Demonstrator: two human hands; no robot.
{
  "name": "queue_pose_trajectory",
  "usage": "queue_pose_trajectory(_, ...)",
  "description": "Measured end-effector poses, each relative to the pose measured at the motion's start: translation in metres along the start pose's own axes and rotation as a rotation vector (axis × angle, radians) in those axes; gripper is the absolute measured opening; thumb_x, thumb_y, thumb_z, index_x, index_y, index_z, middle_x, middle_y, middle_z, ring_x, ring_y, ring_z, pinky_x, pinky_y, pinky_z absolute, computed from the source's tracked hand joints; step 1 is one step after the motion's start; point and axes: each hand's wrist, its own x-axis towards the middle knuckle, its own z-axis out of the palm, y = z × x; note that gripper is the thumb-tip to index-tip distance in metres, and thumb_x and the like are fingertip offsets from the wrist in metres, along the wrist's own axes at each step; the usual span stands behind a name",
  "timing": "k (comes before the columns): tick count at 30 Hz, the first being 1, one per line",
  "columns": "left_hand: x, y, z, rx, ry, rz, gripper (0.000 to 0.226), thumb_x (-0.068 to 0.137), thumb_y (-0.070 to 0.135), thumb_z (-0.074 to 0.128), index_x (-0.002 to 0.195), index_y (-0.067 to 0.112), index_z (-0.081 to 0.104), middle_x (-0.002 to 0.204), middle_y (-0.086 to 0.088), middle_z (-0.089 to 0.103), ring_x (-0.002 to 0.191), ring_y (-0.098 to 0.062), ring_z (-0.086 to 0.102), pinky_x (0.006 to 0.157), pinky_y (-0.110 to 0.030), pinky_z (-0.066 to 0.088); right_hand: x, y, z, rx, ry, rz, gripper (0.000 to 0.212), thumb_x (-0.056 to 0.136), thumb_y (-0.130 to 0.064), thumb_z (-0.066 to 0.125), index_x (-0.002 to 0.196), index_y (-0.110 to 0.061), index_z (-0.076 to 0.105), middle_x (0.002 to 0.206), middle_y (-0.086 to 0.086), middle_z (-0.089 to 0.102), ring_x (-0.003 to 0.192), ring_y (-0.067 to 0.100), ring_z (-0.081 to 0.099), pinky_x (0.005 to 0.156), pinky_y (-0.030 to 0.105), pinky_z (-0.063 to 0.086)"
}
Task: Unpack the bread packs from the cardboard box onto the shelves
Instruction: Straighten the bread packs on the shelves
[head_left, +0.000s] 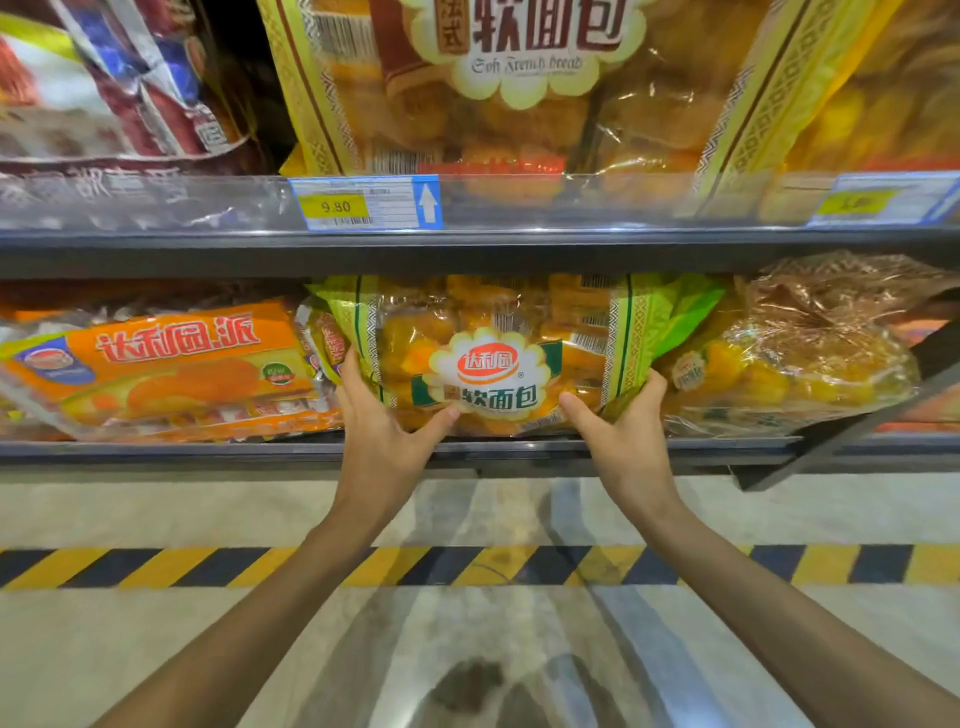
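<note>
A green-edged bread pack (498, 353) with a white flower label lies on the lower shelf (208, 451), under the upper shelf. My left hand (384, 431) grips its lower left corner, thumb on the front. My right hand (618, 431) grips its lower right corner, fingers curled around the green side. Both arms reach up from below. The cardboard box is not in view.
An orange pie pack (161, 369) lies left of the held pack, a clear bag of buns (795, 358) right of it. Yellow-edged bread packs (519, 88) stand on the upper shelf (571, 244), behind a price tag (366, 203). Yellow-black floor tape (156, 566) runs below.
</note>
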Motion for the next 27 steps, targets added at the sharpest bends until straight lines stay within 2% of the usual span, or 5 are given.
queue_pose_trajectory(4,0.011,0.005,0.005,-0.002,0.010,-0.029,0.116,0.076,0.030,0.091,0.161,0.011,0.013,0.158,-0.009,0.030,0.147,-0.021,0.033,0.117,-0.030,0.037,0.001,-0.002,-0.001,0.057,-0.036,-0.002,0.081,0.092,-0.012,0.075,0.153,-0.009,0.021,0.135,-0.002,0.054,0.107,-0.011,0.056,0.076,-0.003,0.046)
queue_pose_trajectory(9,0.009,-0.006,-0.002,-0.067,-0.013,-0.012,0.115,0.076,0.056,0.085,0.160,0.029,0.012,0.162,-0.003,0.033,0.149,-0.022,0.038,0.119,-0.046,0.041,-0.007,0.001,0.002,0.097,-0.041,-0.031,0.074,0.094,-0.016,0.073,0.150,-0.015,0.024,0.131,-0.009,0.055,0.102,-0.027,0.055,0.078,-0.002,0.045)
queue_pose_trajectory(21,0.010,0.008,0.003,-0.053,0.148,-0.009,0.101,0.086,0.061,0.073,0.160,0.023,0.017,0.162,0.000,0.031,0.149,-0.018,0.034,0.120,-0.049,0.040,-0.004,0.002,0.005,0.125,0.001,-0.038,0.083,0.094,-0.048,0.069,0.158,-0.031,0.020,0.152,-0.007,0.047,0.138,0.011,0.049,0.115,0.045,0.045)
queue_pose_trajectory(24,-0.021,0.000,0.001,-0.106,0.111,-0.033,0.098,0.090,0.049,0.073,0.163,0.032,0.011,0.167,0.012,0.018,0.156,-0.013,0.022,0.118,-0.052,0.042,-0.008,0.004,0.008,0.145,0.014,-0.005,0.093,0.091,-0.046,0.073,0.161,-0.032,0.013,0.156,-0.007,0.043,0.139,0.010,0.047,0.113,0.030,0.046)
queue_pose_trajectory(27,-0.024,0.000,0.003,-0.105,0.080,-0.009,0.101,0.087,0.049,0.073,0.163,0.035,0.009,0.167,0.017,0.011,0.158,-0.014,0.016,0.113,-0.052,0.048,-0.009,0.006,0.010,0.165,0.000,0.010,0.088,0.093,-0.025,0.076,0.160,-0.025,0.018,0.150,-0.006,0.050,0.127,0.000,0.057,0.084,0.004,0.051)
